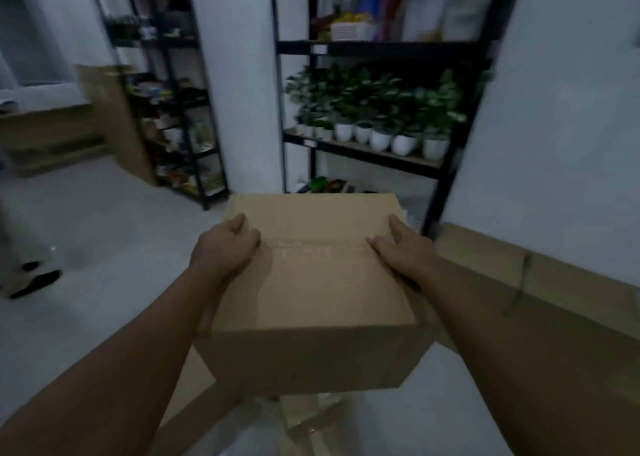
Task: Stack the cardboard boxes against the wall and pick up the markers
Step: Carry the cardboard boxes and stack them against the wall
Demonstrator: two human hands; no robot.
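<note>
You stand in a dim storeroom with a pale smooth floor (104, 220) and black metal shelving (381, 48) on the far side. Your left hand (223, 244) and right hand (403, 247) clasp the closed brown corrugated cardboard box (311, 292), held aloft in the near centre. The palms press smooth sides, so it could slip. No markers show. Flat brown cardboard boxes (554, 275) line the right wall.

1. No text, label, brand or number is showing legibly anywhere.
2. Small white tags on the black shelf rails (377, 48) are appearing too blurred to read.
3. The cardboard box (311, 282) is showing no legible print.
</note>
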